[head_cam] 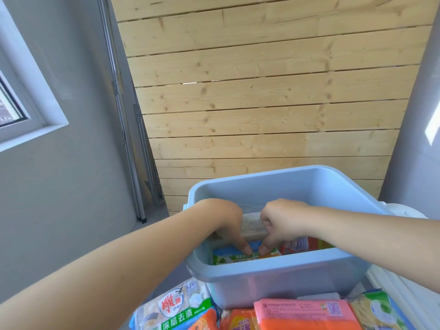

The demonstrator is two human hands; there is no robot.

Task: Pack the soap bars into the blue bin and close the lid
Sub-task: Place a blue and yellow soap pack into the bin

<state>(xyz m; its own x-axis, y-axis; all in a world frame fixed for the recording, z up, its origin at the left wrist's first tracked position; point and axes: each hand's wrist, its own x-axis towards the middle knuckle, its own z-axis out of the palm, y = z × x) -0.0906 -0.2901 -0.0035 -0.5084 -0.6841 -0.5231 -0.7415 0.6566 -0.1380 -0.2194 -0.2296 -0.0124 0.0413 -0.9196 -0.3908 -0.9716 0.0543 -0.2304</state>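
Observation:
The blue bin (pixel 281 282) stands open in front of me, with no lid on it. Both my hands reach down inside it. My left hand (pixel 228 225) and my right hand (pixel 281 225) together grip a pale clear-wrapped soap bar (pixel 252 226) by its two ends, fingertips pressing down toward packs below. Under them lie a blue-green wrapped soap pack (pixel 228 256) and an orange-red one (pixel 307 244). Near the bottom edge lie more soap packs: a white-green one (pixel 176 308), an orange one (pixel 240 320) and a pink one (pixel 304 310).
A yellow-green pack (pixel 378 310) lies at the lower right. A white surface edge (pixel 400 210) shows behind the bin on the right. A wooden plank wall (pixel 262 103) rises behind; a grey wall with a window (pixel 23 103) is on the left.

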